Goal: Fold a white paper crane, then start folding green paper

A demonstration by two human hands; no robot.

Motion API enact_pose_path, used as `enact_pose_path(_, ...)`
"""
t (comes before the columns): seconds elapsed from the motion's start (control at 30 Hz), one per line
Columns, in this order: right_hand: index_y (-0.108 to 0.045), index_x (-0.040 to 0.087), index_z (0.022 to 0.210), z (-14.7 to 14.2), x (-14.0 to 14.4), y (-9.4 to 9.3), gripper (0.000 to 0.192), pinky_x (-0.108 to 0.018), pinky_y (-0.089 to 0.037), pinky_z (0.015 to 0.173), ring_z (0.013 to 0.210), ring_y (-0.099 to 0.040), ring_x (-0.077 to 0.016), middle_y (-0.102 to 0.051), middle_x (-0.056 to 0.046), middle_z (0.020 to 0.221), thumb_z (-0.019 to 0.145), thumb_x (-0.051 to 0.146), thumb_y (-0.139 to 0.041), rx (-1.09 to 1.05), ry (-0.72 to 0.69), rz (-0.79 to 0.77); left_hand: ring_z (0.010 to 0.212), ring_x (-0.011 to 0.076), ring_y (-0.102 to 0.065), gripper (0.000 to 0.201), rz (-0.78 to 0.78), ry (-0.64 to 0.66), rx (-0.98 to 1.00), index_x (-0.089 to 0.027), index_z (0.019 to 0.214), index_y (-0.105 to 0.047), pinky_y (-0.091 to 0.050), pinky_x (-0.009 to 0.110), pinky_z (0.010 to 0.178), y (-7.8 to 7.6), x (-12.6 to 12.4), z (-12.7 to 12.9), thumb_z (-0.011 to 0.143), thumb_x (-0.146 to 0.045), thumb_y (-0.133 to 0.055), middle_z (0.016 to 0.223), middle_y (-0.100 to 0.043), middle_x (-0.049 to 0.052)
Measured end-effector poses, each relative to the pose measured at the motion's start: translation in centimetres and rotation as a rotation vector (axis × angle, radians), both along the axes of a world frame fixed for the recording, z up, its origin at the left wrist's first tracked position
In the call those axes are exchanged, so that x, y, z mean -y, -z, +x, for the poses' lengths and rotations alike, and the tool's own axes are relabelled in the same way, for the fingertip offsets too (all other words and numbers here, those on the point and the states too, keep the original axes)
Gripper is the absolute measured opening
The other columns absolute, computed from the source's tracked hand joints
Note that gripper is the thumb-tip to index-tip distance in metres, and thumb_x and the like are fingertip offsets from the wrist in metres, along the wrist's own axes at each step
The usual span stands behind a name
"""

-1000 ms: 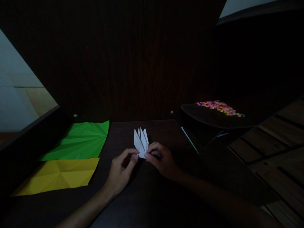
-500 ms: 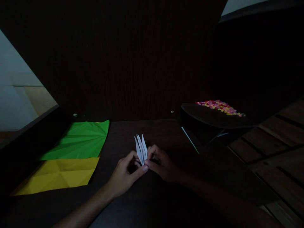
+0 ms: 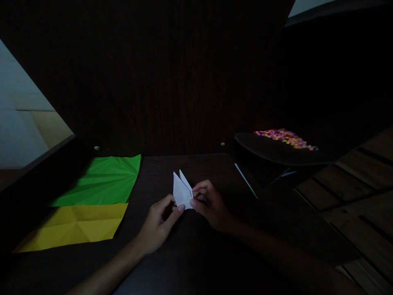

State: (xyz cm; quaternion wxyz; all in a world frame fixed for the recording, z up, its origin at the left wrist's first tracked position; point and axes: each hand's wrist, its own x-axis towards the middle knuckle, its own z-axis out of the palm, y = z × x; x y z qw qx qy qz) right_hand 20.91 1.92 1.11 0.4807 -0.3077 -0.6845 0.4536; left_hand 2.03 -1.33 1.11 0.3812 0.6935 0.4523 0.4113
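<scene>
Folded white paper (image 3: pixel 182 194) is pinched near its lower end by your left hand (image 3: pixel 155 227) and right hand (image 3: pixel 214 209); uneven finger pressure could skew its creases.

Dark tabletop (image 3: pixel 155 174) with creased green sheet (image 3: pixel 102 181) and yellow sheet (image 3: pixel 76 226) at left, thin pale strip (image 3: pixel 245 180) at right.

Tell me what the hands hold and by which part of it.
A folded white paper: the left hand pinches its lower left corner, the right hand its lower right edge; its upper points stand free.
</scene>
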Motion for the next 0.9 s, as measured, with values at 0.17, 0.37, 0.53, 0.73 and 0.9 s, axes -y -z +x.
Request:
enact_pose_path(0.17, -0.051, 0.021, 0.106, -0.2, -0.1, -0.2, 0.026, -0.027, -0.048, 0.067, 0.073, -0.061, -0.0135, -0.062, 0.000, 0.080, 0.083, 0.022, -0.061, 0.052, 0.056, 0.059, 0.080, 0.0172, -0.065, 0.013, 0.137, -0.101, -0.071, -0.019, 0.091, -0.063, -0.049, 0.026, 0.072, 0.6, -0.2, 0.0, 0.092, -0.029, -0.055, 0.085, -0.068, 0.002)
enact_pose_path(0.37, -0.060, 0.020, 0.093, -0.2, -0.6, 0.0, 0.012, -0.027, -0.050, 0.065, 0.068, -0.060, -0.0134, -0.064, -0.001, 0.078, 0.082, 0.020, -0.065, 0.157, 0.116, 0.348, 0.076, 0.0148, -0.069, 0.009, 0.334, -0.258, -0.074, -0.020, 0.096, -0.062, -0.053, 0.024, 0.071, 0.8, -0.3, -0.3, 0.087, -0.020, -0.062, 0.086, -0.072, 0.000)
enact_pose_path(0.53, -0.062, 0.020, 0.100, 0.1, -0.8, 0.2, 0.018, -0.036, -0.051, 0.079, 0.083, -0.063, -0.0161, -0.067, -0.006, 0.095, 0.085, 0.012, -0.060, 0.229, 0.043, 0.741, 0.092, 0.0200, -0.070, 0.036, 0.424, -0.183, 0.010, -0.020, 0.114, -0.056, -0.056, 0.029, 0.078, 0.5, -0.1, -0.7, 0.080, -0.017, -0.067, 0.107, -0.072, 0.008)
enact_pose_path(0.73, -0.060, 0.020, 0.106, 0.3, -0.5, 0.2, 0.025, -0.041, -0.052, 0.085, 0.107, -0.058, -0.0218, -0.060, -0.013, 0.123, 0.083, 0.009, -0.061, 0.308, 0.037, 0.840, 0.094, 0.0224, -0.066, 0.025, 0.617, -0.022, -0.033, -0.020, 0.109, -0.064, -0.054, 0.035, 0.079, 0.0, -0.8, -1.0, 0.084, -0.017, -0.064, 0.097, -0.071, 0.008)
enact_pose_path(0.9, -0.059, 0.019, 0.106, 0.2, -0.6, 0.0, 0.022, -0.045, -0.051, 0.092, 0.119, -0.053, -0.0238, -0.058, -0.014, 0.127, 0.087, 0.009, -0.057, 0.338, -0.033, 0.845, 0.091, 0.0219, -0.064, 0.025, 0.631, 0.010, -0.011, -0.020, 0.109, -0.064, -0.054, 0.035, 0.076, -0.1, -0.9, -0.9, 0.085, -0.014, -0.062, 0.094, -0.070, 0.008)
